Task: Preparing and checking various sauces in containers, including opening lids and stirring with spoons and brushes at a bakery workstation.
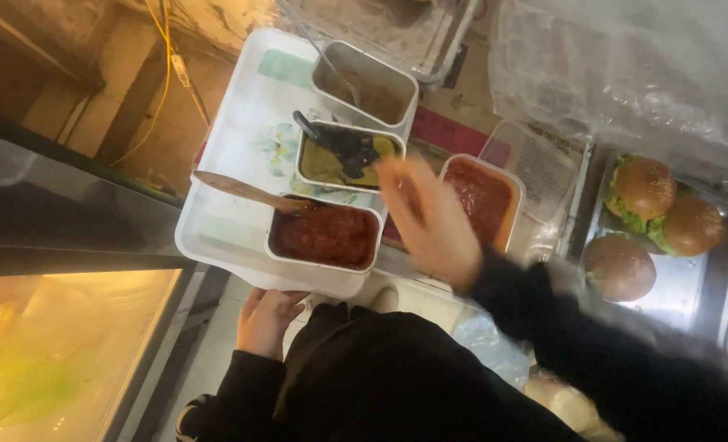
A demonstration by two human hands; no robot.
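My right hand [429,221] is blurred in motion, fingers spread and holding nothing, above the gap between a tub of green sauce [323,164] and a tub of orange-red sauce [487,192]. My left hand [264,321] grips the near edge of a white tray [233,139], with its fingers tucked under the rim. On the tray also stand a tub of dark red sauce [325,236] with a wooden spatula [245,192] resting in it, and a tub of brown sauce [364,82]. A dark spoon [343,146] lies in the green sauce.
Three burgers with lettuce [642,188] sit on a steel tray [683,290] at the right, under a crumpled plastic sheet [626,65]. A clear plastic lid [536,164] lies beside the orange-red tub. A lit glass display case [61,344] is at the left.
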